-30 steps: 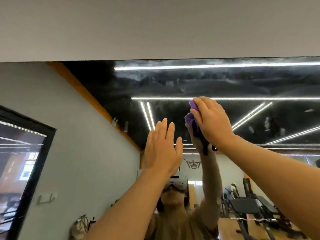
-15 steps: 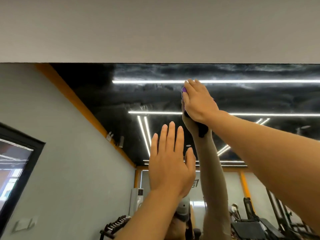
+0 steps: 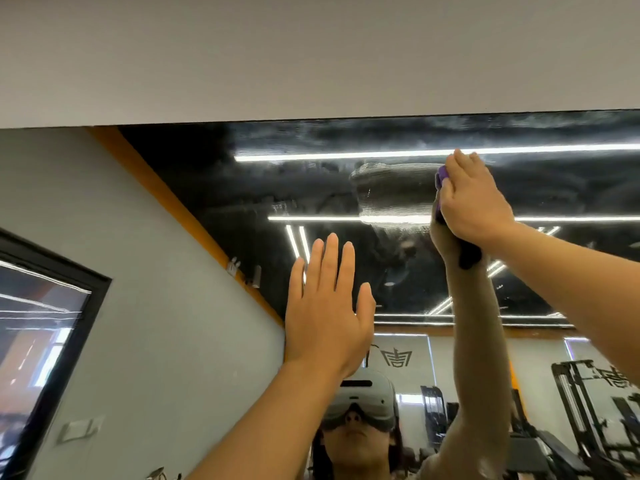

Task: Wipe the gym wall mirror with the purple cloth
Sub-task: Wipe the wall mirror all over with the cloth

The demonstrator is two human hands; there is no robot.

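Observation:
The wall mirror fills the view below a plain grey wall band. High on the glass, near its top edge, my right hand presses the purple cloth flat against it; only a sliver of purple shows past my fingers. A pale wet smear stretches left of the cloth. Lower and to the left, my left hand lies flat on the mirror with straight fingers. Both raised arms and a person wearing a headset are reflected beneath.
The mirror's top edge meets the grey wall just above my right hand. Reflected in the glass are ceiling light strips, a dark-framed window at the left and gym machines at the lower right.
My right hand has slid the cloth to the right along the upper glass, leaving a wet streak behind it. My left hand stays flat on the mirror.

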